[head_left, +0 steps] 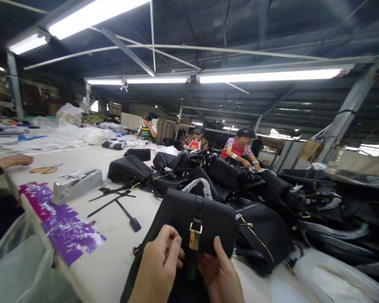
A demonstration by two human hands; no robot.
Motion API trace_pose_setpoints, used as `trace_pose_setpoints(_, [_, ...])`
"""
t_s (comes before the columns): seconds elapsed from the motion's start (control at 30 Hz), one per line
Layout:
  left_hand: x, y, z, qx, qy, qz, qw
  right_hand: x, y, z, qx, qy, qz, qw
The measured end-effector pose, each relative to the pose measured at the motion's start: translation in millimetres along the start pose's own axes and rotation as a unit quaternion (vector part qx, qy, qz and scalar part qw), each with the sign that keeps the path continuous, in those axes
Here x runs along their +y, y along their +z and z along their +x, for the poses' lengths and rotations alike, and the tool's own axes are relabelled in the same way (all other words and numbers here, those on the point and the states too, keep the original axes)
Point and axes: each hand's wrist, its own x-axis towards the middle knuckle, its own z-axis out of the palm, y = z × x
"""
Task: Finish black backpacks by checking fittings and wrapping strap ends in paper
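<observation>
And here's the black bag (177,212) right in front of me at the table (113,231), its flap (217,212) folded down, the gold buckle (195,240) already fitted on the strap (197,206). My right hand (222,271) has the flap's lower edge, thumb on top, fingers tucked underneath. My left hand (159,263) is bunched narrow just beside the buckle, and whether anything is pinched there, I can't tell! So the hardware looks in place, I'd judge; whether the closure is fastened to the black tab (191,267) below doesn't show. Behind it, more black bags (222,172) lie heaped, their finish hard to read in that dark tangle. The lower part of mine runs out of view, and at far left a co-worker's hand (17,160) comes in, the body cut off.
</observation>
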Motion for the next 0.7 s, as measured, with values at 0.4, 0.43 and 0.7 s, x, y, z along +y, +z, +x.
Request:
trace_pose_setpoints(0.4, [-31,24.7,-2,0.011,-0.118,-0.145,0.982,22,-17,1,-0.013,-0.064,-0.025,0.998])
trace_pose_setpoints(0.43, [-29,27.8,0,0.037,-0.140,-0.169,0.975,27,-22,2,0.010,-0.080,-0.043,0.996])
trace_pose_setpoints(0.7, [-12,48.0,14,0.129,-0.159,-0.253,0.946,41,-59,11,0.127,-0.068,-0.146,0.979])
